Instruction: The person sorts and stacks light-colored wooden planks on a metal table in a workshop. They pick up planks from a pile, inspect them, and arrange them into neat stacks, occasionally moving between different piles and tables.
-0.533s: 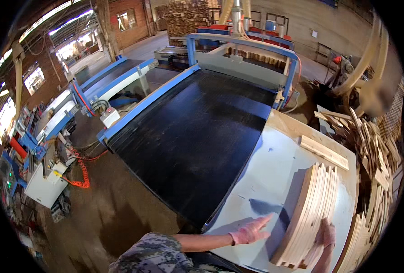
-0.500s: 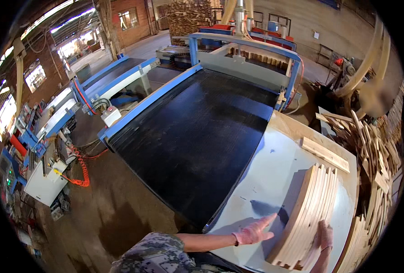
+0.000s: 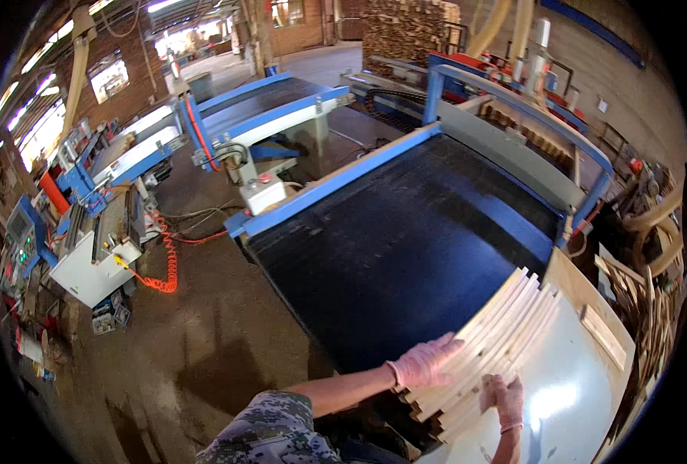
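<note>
Both gloved hands, left hand (image 3: 425, 362) and right hand (image 3: 504, 396), fingers spread flat on a bundle of wooden slats (image 3: 489, 344), gathered but overhanging the white desk (image 3: 567, 387) beside the black conveyor belt (image 3: 405, 247).

The left hand (image 3: 425, 362), in a pink glove, reaches out to the right from a bare forearm and camouflage sleeve, palm down, fingers spread flat and pointing far-right. The right hand (image 3: 504, 396), also gloved, comes up from the near edge, fingers curled loosely, pointing far.
</note>
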A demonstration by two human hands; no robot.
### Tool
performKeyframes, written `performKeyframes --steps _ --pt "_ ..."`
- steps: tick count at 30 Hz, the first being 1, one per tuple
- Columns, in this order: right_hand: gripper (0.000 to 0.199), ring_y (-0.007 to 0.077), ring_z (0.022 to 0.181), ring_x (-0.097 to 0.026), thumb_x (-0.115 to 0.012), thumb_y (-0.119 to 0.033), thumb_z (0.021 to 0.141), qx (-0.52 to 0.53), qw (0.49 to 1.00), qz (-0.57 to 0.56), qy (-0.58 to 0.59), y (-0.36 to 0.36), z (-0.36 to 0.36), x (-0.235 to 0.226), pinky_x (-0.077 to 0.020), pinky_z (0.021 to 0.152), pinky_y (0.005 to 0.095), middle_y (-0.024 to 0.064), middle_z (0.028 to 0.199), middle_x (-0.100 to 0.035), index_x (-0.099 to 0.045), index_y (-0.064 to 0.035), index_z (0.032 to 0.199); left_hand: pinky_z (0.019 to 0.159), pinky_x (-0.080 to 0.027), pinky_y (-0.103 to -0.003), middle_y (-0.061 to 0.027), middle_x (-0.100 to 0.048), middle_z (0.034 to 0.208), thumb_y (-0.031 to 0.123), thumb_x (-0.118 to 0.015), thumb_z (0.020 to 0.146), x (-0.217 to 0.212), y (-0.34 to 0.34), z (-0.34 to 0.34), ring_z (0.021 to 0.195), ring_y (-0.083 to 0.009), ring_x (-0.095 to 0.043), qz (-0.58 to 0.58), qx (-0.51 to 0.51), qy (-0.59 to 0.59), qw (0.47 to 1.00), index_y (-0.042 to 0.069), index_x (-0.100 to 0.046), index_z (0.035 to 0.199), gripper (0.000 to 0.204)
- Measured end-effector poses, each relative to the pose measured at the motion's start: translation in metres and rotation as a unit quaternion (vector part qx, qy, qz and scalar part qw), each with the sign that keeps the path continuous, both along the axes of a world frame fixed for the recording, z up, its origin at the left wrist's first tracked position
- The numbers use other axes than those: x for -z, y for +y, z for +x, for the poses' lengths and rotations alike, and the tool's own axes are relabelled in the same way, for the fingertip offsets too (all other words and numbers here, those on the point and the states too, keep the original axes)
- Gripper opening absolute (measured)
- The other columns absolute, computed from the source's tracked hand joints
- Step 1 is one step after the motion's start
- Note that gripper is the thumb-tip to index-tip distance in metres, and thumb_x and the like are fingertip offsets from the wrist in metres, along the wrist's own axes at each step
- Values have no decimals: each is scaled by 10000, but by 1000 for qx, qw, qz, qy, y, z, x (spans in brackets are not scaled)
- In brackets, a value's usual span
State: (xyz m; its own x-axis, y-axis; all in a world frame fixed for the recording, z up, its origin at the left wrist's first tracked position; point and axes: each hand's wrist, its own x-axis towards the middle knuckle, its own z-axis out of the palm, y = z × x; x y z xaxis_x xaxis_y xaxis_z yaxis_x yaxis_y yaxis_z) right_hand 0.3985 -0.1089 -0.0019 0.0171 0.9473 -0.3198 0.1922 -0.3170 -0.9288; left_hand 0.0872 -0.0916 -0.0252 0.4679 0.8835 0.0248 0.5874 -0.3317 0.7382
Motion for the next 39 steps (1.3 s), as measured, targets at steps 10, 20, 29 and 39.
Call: performKeyframes --steps 10,20,29,39 --pt "859 273 979 -764 -818 -543 846 -91 987 5 -129 129 -362 -11 -597 868 354 185 1084 -779 -537 98 1344 1305 -193 -603 -305 -346 1679 685 -645 934 -29 66 -287 1575 -470 -316 121 -209 313 918 6 -399 1621 996" --pt "728 272 881 -786 -726 -581 927 -155 972 -64 -164 233 -574 -6 -632 770 380 207 933 -771 -686 122 1112 1322 -112 -599 -246 -299 1732 751 -738 813 -54 110 -390 1630 -430 -216 50 -306 379 872 81 -339 1667 1157" --pt "766 183 957 -668 -670 -359 1086 -339 902 -115 239 152 -467 63 -607 806 319 96 1249 -697 -311 -84 1704 1323 -226 -551 -309 -386 1655 437 -887 779 -14 127 -409 1589 -464 -288 205 -271 312 887 65 -411 1605 1024" --pt "616 122 937 -610 -643 -313 1102 -244 904 -146 319 -211 -256 112 -535 795 348 5 1054 -651 -453 -76 1638 1216 -424 -467 -239 -597 1540 460 -554 1110 -50 62 -264 1416 -411 -569 150 -299 376 864 66 -341 1686 729"
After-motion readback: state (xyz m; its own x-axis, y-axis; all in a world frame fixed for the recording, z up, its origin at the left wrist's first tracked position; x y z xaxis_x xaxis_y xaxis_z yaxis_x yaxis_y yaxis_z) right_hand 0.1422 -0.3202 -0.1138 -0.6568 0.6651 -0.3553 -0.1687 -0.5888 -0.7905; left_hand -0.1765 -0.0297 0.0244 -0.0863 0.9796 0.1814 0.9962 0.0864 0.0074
